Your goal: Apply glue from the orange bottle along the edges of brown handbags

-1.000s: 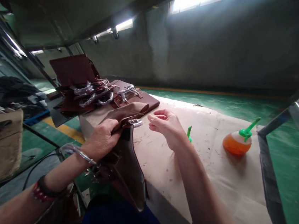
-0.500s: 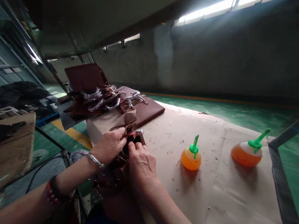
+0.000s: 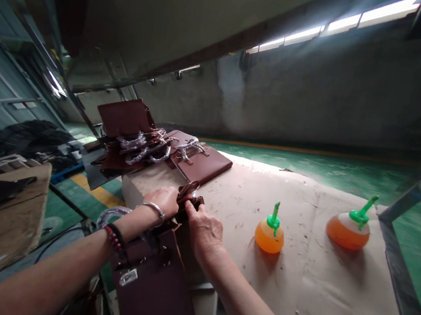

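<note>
A dark maroon bag (image 3: 155, 282) hangs at the near edge of the paper-covered table (image 3: 243, 206), its front panel with metal fittings facing me. Both hands are at its top part. My left hand (image 3: 162, 202), with a silver bangle at the wrist, is closed on the bag's bunched upper edge; its fingertips are partly hidden. My right hand (image 3: 203, 227) grips the same top part from the right, index finger stretched along it and the other fingers curled underneath. Just beyond lies a flat maroon bag (image 3: 209, 165) with plastic-wrapped handles.
A pile of maroon bags (image 3: 124, 118) stands at the table's back left. Two squeeze bottles with green nozzles, an orange one (image 3: 270, 235) and a redder one (image 3: 347, 232), stand on the right. A brown board (image 3: 4, 216) is at far left, a metal frame (image 3: 401, 278) at right.
The held bag's front panel has come into view below my hands. My left hand has turned and moved slightly right along the top. The view has tilted a little, shifting the table lower.
</note>
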`<state>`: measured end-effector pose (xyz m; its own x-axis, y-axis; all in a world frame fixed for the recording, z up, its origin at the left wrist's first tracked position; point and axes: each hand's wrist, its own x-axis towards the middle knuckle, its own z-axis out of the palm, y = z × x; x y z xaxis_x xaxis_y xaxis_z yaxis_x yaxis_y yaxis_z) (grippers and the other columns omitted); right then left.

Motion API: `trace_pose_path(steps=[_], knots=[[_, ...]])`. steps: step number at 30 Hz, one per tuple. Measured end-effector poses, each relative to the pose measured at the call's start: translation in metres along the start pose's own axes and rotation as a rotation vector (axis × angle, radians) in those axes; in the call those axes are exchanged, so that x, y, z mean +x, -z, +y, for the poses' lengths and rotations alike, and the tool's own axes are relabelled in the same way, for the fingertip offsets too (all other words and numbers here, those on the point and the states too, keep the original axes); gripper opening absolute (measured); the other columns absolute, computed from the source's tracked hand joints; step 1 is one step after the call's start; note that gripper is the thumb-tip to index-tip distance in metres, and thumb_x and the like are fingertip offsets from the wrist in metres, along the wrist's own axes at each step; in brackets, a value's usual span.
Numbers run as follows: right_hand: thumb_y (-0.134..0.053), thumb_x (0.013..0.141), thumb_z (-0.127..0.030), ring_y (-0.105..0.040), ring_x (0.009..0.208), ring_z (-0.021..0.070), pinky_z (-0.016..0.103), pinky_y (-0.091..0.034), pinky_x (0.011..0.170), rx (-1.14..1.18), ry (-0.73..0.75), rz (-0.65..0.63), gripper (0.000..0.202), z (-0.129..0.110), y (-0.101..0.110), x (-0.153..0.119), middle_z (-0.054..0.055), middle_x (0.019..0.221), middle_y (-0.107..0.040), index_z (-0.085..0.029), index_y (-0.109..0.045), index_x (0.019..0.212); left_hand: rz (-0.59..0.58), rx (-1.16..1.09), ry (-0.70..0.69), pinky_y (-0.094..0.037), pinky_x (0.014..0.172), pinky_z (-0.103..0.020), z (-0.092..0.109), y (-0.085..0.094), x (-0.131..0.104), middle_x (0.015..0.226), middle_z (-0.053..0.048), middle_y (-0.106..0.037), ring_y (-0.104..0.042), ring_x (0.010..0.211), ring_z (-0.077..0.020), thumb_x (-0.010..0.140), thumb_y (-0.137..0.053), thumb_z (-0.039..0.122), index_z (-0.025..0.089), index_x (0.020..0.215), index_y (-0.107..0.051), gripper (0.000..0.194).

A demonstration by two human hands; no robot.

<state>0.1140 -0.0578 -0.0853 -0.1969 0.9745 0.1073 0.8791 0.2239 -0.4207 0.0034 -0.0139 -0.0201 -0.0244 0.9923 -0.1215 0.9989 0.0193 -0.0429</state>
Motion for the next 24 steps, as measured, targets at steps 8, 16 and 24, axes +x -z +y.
trace_pose_path(steps=[8, 16, 24], knots=[[-0.038, 0.089, -0.004, -0.071, 0.077, 0.0261, 0.035, -0.054, 0.062, 0.049, -0.062, 0.014, 0.058, 0.014, -0.007, 0.003, 0.010, 0.101, -0.067, -0.030, -0.041, 0.140, 0.112, 0.057, -0.127, -0.045, 0.085, -0.037, 0.007, -0.008, 0.012, 0.115, -0.010, -0.061, -0.056, 0.110, -0.0280, 0.078, -0.045, 0.014, 0.023, 0.100, -0.065, 0.032], [-0.046, 0.088, -0.011, -0.070, 0.086, 0.0263, 0.034, -0.053, 0.069, 0.153, -0.213, -0.038, 0.060, 0.037, -0.019, -0.007, 0.013, 0.109, -0.066, -0.025, -0.032, 0.145, 0.108, 0.050, -0.316, -0.042, 0.070, -0.033, 0.036, -0.031, 0.023, 0.096, -0.008, -0.068, -0.062, 0.087, -0.0243, 0.086, -0.042, 0.020, 0.022, 0.103, -0.058, 0.023], [-0.043, 0.088, -0.013, -0.070, 0.090, 0.0283, 0.035, -0.051, 0.073, 0.285, -0.327, -0.081, 0.055, 0.057, -0.024, -0.015, 0.016, 0.102, -0.071, -0.011, -0.033, 0.142, 0.112, 0.130, -0.541, -0.035, 0.092, -0.044, 0.086, -0.052, 0.021, 0.104, -0.012, -0.060, -0.049, 0.105, -0.0277, 0.093, -0.026, 0.015, 0.016, 0.104, -0.056, 0.032]])
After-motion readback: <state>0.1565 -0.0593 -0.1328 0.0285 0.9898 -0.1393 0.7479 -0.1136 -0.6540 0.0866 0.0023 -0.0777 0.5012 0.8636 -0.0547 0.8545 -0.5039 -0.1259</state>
